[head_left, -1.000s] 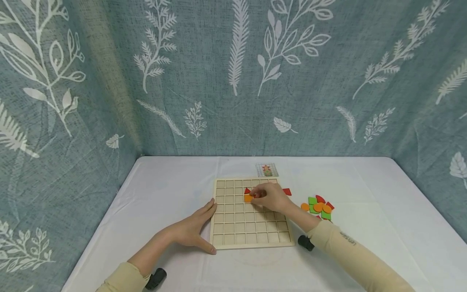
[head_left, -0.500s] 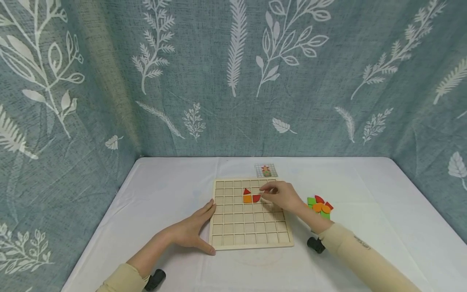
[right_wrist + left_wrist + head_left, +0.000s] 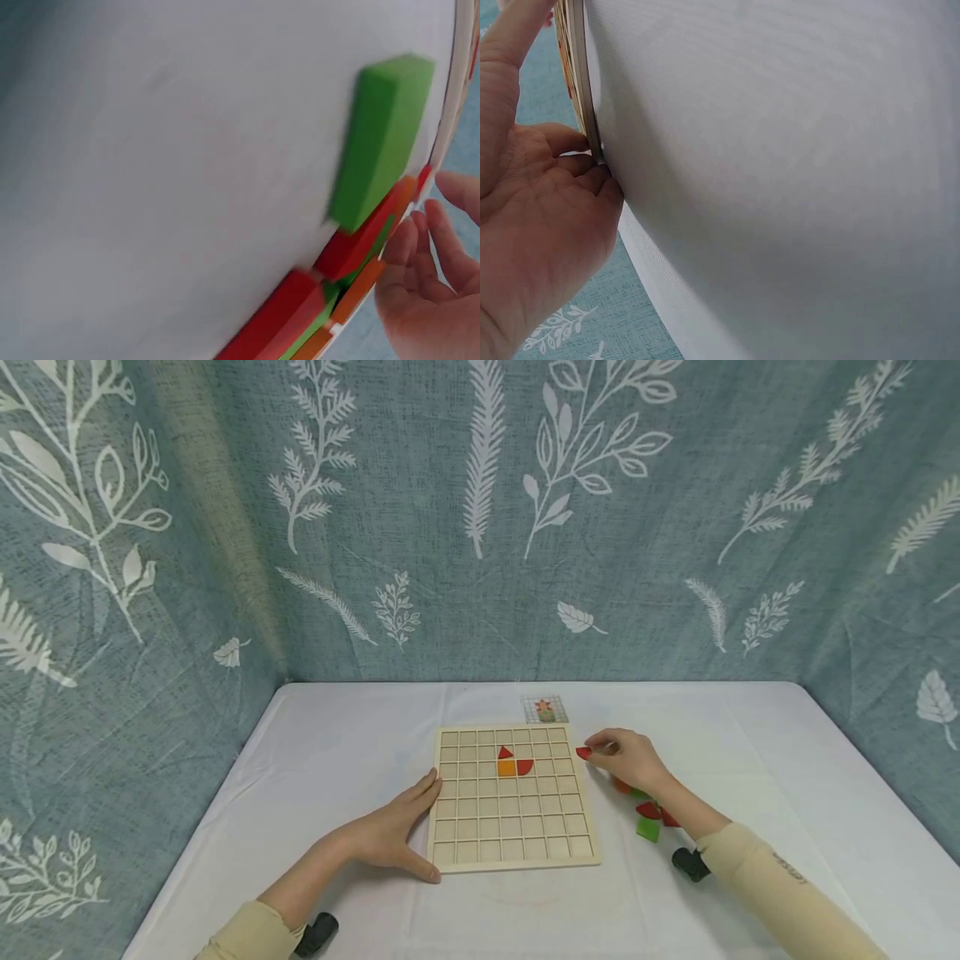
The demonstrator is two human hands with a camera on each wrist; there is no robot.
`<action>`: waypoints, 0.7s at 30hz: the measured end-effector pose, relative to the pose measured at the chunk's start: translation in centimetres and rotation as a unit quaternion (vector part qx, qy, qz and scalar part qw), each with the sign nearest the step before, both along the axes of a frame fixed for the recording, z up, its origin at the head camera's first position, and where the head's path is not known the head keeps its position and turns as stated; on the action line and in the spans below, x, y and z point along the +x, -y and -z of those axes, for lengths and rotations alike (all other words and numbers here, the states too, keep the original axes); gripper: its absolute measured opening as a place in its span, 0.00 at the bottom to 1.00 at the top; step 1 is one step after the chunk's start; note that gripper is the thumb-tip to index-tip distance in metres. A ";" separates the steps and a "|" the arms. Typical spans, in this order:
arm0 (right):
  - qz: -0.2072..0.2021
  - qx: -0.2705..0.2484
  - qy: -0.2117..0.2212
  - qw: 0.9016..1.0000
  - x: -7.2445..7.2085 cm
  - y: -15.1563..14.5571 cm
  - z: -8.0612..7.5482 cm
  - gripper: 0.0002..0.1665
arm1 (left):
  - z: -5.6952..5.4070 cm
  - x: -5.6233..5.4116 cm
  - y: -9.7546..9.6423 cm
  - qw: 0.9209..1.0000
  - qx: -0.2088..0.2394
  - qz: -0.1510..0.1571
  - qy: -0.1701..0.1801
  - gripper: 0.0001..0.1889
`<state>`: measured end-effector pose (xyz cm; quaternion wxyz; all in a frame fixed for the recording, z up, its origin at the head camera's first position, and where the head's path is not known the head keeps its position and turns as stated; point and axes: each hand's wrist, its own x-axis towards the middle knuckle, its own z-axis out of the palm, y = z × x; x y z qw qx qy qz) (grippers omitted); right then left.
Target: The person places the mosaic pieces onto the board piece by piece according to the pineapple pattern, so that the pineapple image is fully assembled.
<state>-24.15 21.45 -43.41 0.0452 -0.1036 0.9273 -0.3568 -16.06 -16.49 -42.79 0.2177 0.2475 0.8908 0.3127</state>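
Note:
A wooden grid board point(image 3: 468, 831) lies on the table. On it sit a red triangle point(image 3: 506, 752), an orange square point(image 3: 506, 768) below it and a red quarter-circle point(image 3: 525, 767) beside the square. My left hand point(image 3: 390, 837) rests against the board's lower left corner, fingers along the left edge and thumb at the bottom edge. Just right of the board, my right hand point(image 3: 624, 758) pinches a small red wooden piece point(image 3: 582, 752) between thumb and fingertips. Its exact shape is partly hidden by the fingers.
Several loose pieces lie right of the board, partly under my right forearm, among them a green square point(image 3: 648, 830), a red piece point(image 3: 647, 811) and an orange piece point(image 3: 622, 785). A pattern card point(image 3: 544, 709) lies behind the board.
My right hand has moved off the board to the right, to the red piece there. The red quarter-circle, earlier covered by that hand, shows on the grid. My left hand stays put.

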 end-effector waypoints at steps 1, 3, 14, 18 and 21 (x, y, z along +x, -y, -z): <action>-0.003 0.004 -0.001 1.000 0.0 -0.2 0.0 0.15 | 0.0 0.0 0.0 1.000 0.000 0.000 0.000 0.67; -0.006 0.009 -0.003 1.000 0.0 -0.4 0.1 0.16 | 0.0 0.0 0.1 1.000 0.000 0.002 -0.001 0.67; -0.005 0.009 0.019 1.000 -0.5 -0.7 0.2 0.18 | 0.3 0.1 0.0 1.000 -0.003 0.000 -0.003 0.67; -0.002 0.004 0.020 1.000 -0.6 -0.7 0.2 0.16 | 0.3 0.1 0.0 1.000 -0.003 0.001 -0.006 0.67; 0.001 0.000 0.019 1.000 -0.7 -0.6 0.3 0.15 | 0.2 0.1 0.1 1.000 0.000 0.004 -0.008 0.67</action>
